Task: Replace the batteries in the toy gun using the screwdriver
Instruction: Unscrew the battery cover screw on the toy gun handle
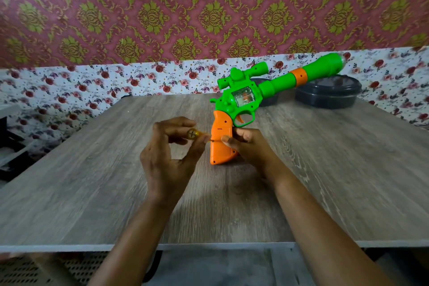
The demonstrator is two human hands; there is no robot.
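Observation:
A green toy gun (pixel 246 95) with an orange grip (pixel 220 144) stands upright on the wooden table (pixel 92 193), its barrel slanting up to the right. My right hand (pixel 250 146) grips the orange grip from the right side, thumb across its face. My left hand (pixel 169 153) pinches a small screwdriver (pixel 193 134) with a yellow translucent handle. The screwdriver lies level, its tip against the left edge of the orange grip. No batteries are visible.
A dark round lidded container (pixel 329 94) sits at the table's far right, behind the gun's barrel. A second dark object (pixel 269 100) is partly hidden behind the gun body. The table's front edge runs just below my forearms.

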